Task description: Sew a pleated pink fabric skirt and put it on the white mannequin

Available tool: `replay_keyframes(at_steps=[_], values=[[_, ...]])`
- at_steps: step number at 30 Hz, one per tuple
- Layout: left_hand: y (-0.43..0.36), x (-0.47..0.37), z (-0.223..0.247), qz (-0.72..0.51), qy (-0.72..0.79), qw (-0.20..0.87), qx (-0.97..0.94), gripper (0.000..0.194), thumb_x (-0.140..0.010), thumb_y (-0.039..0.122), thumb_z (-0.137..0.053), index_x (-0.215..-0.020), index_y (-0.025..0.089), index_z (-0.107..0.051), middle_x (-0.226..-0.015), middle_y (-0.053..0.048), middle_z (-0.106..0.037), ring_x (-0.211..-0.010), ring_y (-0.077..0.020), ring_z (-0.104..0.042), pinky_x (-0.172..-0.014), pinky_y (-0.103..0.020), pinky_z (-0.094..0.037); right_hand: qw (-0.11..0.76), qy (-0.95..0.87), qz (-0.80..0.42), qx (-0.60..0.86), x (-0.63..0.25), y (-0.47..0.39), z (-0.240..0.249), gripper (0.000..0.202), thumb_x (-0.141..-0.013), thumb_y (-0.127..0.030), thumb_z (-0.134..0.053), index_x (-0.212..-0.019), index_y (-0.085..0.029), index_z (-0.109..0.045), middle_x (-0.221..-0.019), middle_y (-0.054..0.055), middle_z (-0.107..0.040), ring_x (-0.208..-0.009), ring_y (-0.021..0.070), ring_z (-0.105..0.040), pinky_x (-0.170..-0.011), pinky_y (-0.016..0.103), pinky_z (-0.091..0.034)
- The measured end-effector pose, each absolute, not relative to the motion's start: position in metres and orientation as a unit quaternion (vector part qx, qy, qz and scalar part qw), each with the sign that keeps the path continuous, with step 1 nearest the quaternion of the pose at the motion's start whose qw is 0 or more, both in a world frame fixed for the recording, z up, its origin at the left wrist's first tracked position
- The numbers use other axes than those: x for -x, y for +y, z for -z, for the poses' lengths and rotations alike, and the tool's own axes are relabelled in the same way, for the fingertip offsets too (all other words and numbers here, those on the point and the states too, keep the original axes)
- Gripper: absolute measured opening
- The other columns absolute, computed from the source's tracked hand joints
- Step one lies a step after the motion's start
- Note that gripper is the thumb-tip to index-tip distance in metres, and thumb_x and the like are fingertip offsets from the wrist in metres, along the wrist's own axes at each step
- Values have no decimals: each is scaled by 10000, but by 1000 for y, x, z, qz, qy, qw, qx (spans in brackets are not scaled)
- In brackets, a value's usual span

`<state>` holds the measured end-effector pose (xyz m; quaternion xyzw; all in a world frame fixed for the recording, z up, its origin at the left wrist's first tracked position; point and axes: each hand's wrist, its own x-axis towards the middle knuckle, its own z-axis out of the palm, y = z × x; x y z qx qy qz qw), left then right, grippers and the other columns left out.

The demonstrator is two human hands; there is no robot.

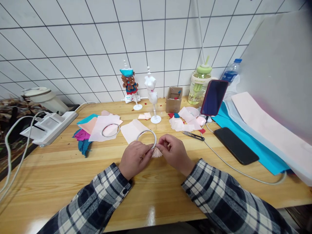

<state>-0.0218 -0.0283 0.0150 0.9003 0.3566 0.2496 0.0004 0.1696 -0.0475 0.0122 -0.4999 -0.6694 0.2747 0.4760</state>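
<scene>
My left hand (136,156) is closed on a thin whitish ring (154,136), which looks like a nearly used-up tape roll and stands tilted above the table. Close by, my right hand (173,151) has its fingertips pinched together at the ring's right side. Between and below the two hands shows a small pale pink piece with a zigzag edge (157,153); its upper part is hidden by the fingers, and I cannot tell which hand grips it. Behind the ring lies a pale pink sheet (131,129). A small white mannequin (151,89) stands farther back.
A dressed mannequin (129,81), cardboard box (174,100) and green-lidded bottle (201,83) stand along the tiled wall. Snips (193,136), pink scraps (177,124), a black phone (236,145) and cable lie right. Another ring (110,130) rests on sheets left, near a power strip (55,128).
</scene>
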Motion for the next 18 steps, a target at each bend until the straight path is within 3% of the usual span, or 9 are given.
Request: replay_keyframes(at_steps=[2,6,11,18], values=[[-28,22,-15,-252,364,4,-897,236,-942,291,-483,-953,185,-694,-668,-39,-641,-640,-172,-574,-629,-310,-397,497,-657,-269,499,-169,-49,-12,60,-822,-236,-633,-854,-190,-611,-700,-22,-586,-539,96,-473,-529,231,-405],[-29,21,-16,-252,365,15,-896,245,-941,284,-480,-970,176,-698,-664,-40,-639,-627,-172,-569,-624,-308,-392,515,-658,-257,486,-168,-50,-11,326,-821,-229,-656,-1143,-208,-614,-911,4,-625,-543,80,-474,-570,238,-444],[-30,20,-17,-262,373,31,-890,256,-941,293,-478,-984,173,-700,-651,-32,-634,-614,-171,-558,-615,-307,-380,493,-685,-208,494,-170,-48,-12,59,-861,-228,-626,-829,-196,-663,-770,5,-612,-600,115,-499,-604,254,-428],[-28,21,-22,-254,399,70,-878,314,-964,298,-394,-826,178,-650,-659,-33,-602,-648,-182,-533,-636,-318,-380,434,-732,-159,501,-168,-52,-16,102,-938,-200,-483,-864,-199,-553,-857,34,-598,-798,171,-551,-686,287,-408]])
